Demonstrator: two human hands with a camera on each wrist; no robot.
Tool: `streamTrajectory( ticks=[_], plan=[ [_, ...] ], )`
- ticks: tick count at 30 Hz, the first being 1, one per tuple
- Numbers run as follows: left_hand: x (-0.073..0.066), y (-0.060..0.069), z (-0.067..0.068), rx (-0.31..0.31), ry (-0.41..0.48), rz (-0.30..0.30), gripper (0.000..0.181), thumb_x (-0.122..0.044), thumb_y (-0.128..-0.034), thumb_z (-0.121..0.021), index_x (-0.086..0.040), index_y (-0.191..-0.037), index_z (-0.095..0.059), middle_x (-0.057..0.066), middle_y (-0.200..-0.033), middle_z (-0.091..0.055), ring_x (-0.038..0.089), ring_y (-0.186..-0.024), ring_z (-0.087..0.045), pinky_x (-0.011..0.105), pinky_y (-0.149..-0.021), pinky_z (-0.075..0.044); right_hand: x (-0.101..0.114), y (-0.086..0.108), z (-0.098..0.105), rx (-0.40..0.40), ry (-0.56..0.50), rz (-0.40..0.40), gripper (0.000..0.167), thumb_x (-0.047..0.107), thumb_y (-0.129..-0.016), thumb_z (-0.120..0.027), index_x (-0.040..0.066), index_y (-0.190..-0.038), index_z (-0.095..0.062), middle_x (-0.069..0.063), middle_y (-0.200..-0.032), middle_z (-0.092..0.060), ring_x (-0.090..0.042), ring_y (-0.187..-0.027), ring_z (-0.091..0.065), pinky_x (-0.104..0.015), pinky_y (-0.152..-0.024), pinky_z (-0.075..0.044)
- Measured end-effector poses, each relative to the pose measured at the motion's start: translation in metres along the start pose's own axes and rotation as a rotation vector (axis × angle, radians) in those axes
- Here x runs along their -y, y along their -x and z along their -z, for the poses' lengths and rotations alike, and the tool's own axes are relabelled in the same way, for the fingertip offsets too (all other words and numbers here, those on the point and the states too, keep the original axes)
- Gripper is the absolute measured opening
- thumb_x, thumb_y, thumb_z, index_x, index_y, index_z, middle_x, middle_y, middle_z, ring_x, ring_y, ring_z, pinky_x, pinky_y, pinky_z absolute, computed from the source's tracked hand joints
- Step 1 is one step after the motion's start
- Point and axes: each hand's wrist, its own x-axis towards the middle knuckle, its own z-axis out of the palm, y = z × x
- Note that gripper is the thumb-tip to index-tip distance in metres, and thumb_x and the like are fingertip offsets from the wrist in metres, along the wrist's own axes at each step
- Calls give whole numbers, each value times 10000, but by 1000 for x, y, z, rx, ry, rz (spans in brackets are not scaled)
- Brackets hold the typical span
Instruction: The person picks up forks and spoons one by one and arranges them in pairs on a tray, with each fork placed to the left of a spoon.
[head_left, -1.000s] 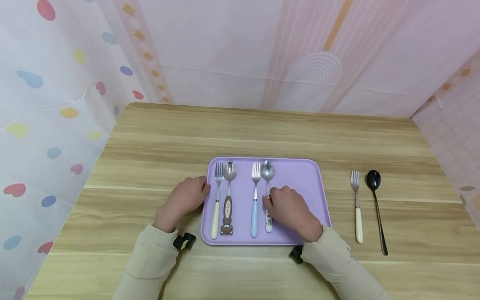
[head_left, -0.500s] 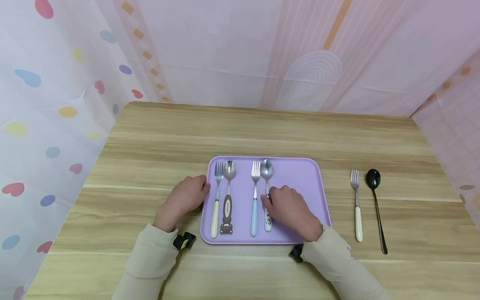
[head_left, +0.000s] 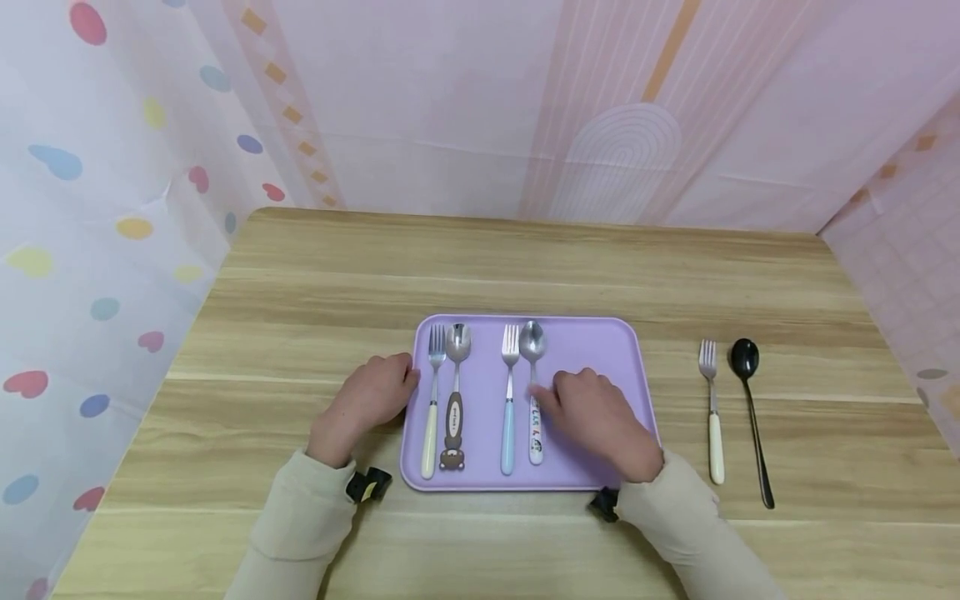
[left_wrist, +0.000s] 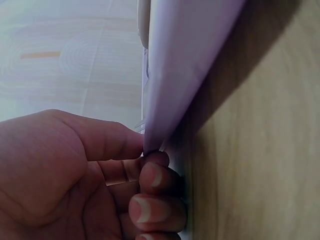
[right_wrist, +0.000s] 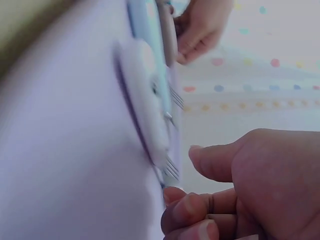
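Observation:
A lilac tray (head_left: 596,350) lies on the table with two forks and two spoons on it. My left hand (head_left: 371,390) pinches the tray's left rim between thumb and fingers, as the left wrist view shows. My right hand (head_left: 600,414) is over the tray, just right of a spoon with a white patterned handle (head_left: 536,429); its thumb and fingertips are apart with nothing between them. Left of that spoon lies a fork with a light blue handle (head_left: 508,437). Nearer my left hand are a cream-handled fork (head_left: 430,442) and a spoon with a brown bear handle (head_left: 453,421).
On the wooden table (head_left: 360,275), right of the tray, lie another cream-handled fork (head_left: 716,446) and a long black spoon (head_left: 756,425). A patterned curtain (head_left: 450,108) hangs behind the table and at its sides.
My right hand has let go of the white-handled spoon and shifted slightly right, uncovering more of its handle. The left hand has stayed on the tray's rim.

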Motion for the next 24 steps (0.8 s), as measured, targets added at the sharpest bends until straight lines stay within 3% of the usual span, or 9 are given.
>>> streamTrajectory(
  ticks=[9,18,24],
  plan=[
    [2,-1,-4,-5,-2,1,224,-153,-979,-460,-30,-812,-545,65,-637,-503,213,-585,-508,352,-546,-413,-29,12,30,-93,6,7,393,331,-969,-551,97,-655,-517,-14,-525,-430,-161,-479,-429,-303,-480,-359],
    [3,-1,-3,-15,-12,-1,220,-150,-978,-458,-25,-822,-550,65,-640,-504,208,-582,-508,348,-536,-414,-72,31,51,-101,19,-68,368,338,-977,-528,80,-716,-562,5,-547,-472,-161,-498,-446,-312,-480,-360],
    [1,-1,-3,-15,-20,2,222,-155,-980,-452,-18,-846,-562,67,-653,-513,214,-600,-515,365,-559,-428,-98,40,67,-78,23,-105,425,362,-993,-475,109,-653,-500,17,-523,-392,-156,-484,-388,-313,-477,-317]
  ],
)
